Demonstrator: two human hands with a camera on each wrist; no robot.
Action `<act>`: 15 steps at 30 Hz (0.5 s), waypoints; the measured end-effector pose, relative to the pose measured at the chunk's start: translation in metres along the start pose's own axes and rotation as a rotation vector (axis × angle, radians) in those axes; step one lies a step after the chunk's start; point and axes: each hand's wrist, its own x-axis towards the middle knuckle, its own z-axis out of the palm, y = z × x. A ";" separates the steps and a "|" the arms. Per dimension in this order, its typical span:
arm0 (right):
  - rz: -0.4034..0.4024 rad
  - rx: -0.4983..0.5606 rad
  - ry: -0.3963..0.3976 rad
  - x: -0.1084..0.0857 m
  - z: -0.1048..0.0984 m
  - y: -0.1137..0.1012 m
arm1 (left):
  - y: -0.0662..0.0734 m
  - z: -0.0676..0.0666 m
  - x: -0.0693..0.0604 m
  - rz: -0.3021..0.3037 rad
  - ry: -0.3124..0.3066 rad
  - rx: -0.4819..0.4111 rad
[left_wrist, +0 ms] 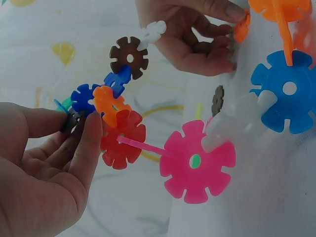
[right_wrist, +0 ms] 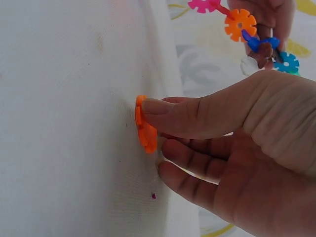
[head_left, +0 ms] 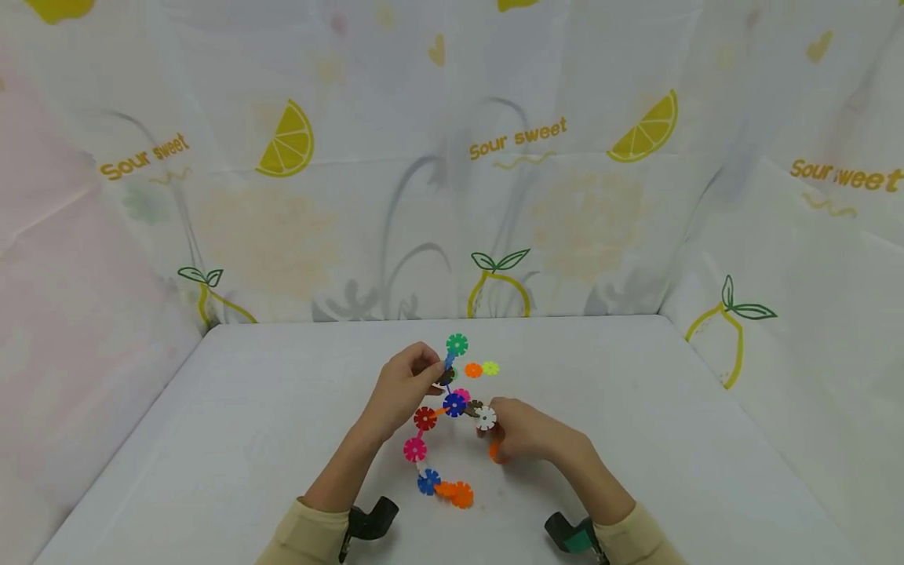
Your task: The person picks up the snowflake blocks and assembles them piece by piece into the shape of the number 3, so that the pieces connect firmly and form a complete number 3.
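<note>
A chain of joined notched discs hangs and curves from the left hand (head_left: 406,388), whose thumb and fingers pinch a dark disc (left_wrist: 74,120) near the chain's green end disc (head_left: 457,344). The chain includes a red disc (left_wrist: 123,139), a pink disc (left_wrist: 177,168) and a blue disc (left_wrist: 276,106), with orange discs (head_left: 462,495) at its lower end. A brown disc (left_wrist: 129,66) and a white disc (head_left: 485,417) form another branch. The right hand (head_left: 526,430) pinches a separate orange disc (right_wrist: 146,126) between thumb and fingers, close to the white table surface, apart from the chain.
Loose orange (head_left: 473,369) and yellow-green (head_left: 490,368) discs lie on the white table (head_left: 282,408) beyond the hands, and a pink disc (head_left: 461,395) shows behind the chain. A patterned cloth (head_left: 381,196) stands behind the table. Each wrist carries a black device.
</note>
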 end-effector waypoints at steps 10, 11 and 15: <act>0.031 -0.061 -0.009 -0.001 0.000 0.001 | -0.002 0.000 0.000 -0.003 -0.017 -0.015; 0.035 -0.065 -0.014 -0.001 -0.001 0.001 | -0.002 0.000 0.000 -0.005 -0.019 -0.014; 0.031 -0.052 -0.030 -0.003 -0.001 -0.001 | -0.002 0.000 0.000 -0.016 -0.023 -0.028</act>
